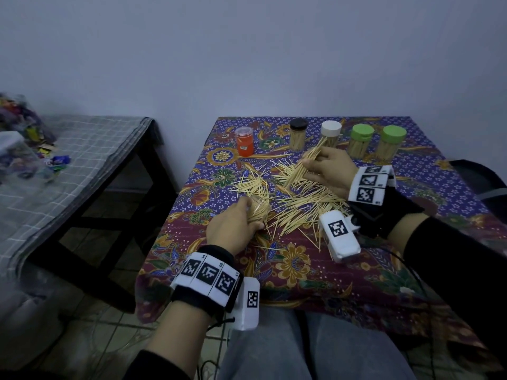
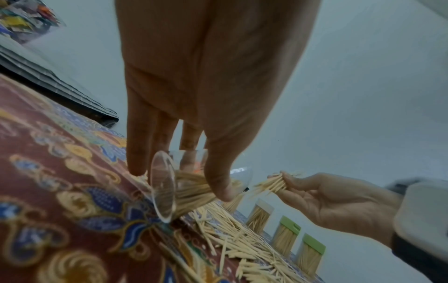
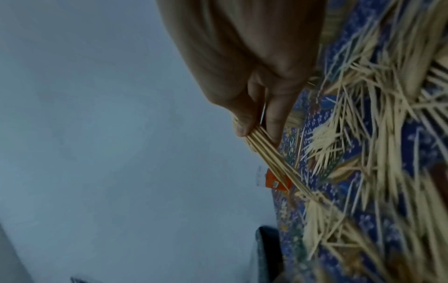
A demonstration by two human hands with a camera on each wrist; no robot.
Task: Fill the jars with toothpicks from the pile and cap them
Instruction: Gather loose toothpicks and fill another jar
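My left hand [image 1: 236,223] grips a clear jar [image 1: 259,209] tilted on its side on the cloth, partly filled with toothpicks; in the left wrist view the jar [image 2: 169,183] lies with its base toward the camera and fingers [image 2: 219,183] wrapped round it. My right hand [image 1: 326,171] pinches a bundle of toothpicks [image 1: 307,163] just above the loose pile [image 1: 296,204]. The right wrist view shows the bundle [image 3: 266,153] between thumb and fingers [image 3: 276,122]. An orange jar [image 1: 245,141] with a clear cap stands at the back left.
Several capped, filled jars stand along the table's far edge: black cap [image 1: 298,134], white cap [image 1: 330,133], two green caps [image 1: 362,139] [image 1: 391,142]. A flowered cloth [image 1: 288,270] covers the table. A second table [image 1: 68,165] with clutter stands to the left.
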